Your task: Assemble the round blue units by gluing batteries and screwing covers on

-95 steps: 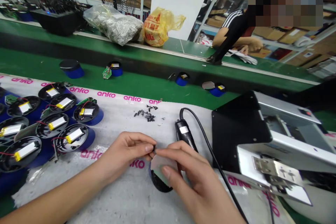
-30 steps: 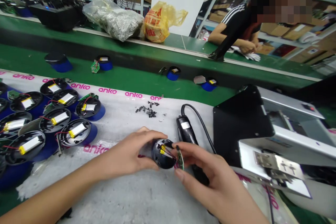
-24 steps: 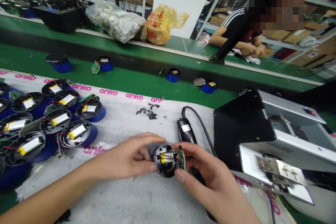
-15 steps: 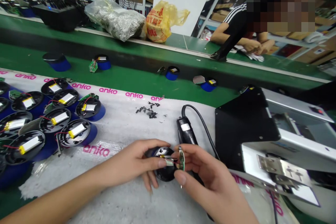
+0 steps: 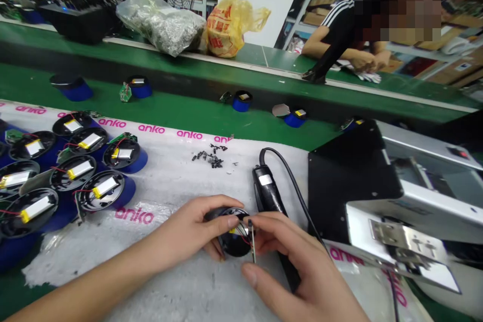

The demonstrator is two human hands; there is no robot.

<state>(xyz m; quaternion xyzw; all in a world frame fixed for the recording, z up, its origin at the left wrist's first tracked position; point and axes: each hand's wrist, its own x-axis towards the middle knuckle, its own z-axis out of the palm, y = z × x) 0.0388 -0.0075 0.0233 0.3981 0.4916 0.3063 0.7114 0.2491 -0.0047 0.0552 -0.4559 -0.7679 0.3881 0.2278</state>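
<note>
Fingers of my left hand wrap round a round black housing, its thumb over the rim near the yellow-ended battery inside. Held edge-on in my right hand is a thin circuit board, right beside the housing's opening. Thin wires run between the board and the inside of the housing. The fingertips partly cover both parts. Behind my right hand lies a black corded handheld tool. Several blue housings with batteries stand grouped at the left.
Small black bits lie scattered on the white foam sheet. A machine with a black panel stands at the right. More blue housings sit along the green belt. Across it, a person's hands rest on the far ledge.
My right hand has brought the board left, closer to the housing, and turned it more edge-on. My left thumb has moved up toward the rim. The whole view has shifted slightly.
</note>
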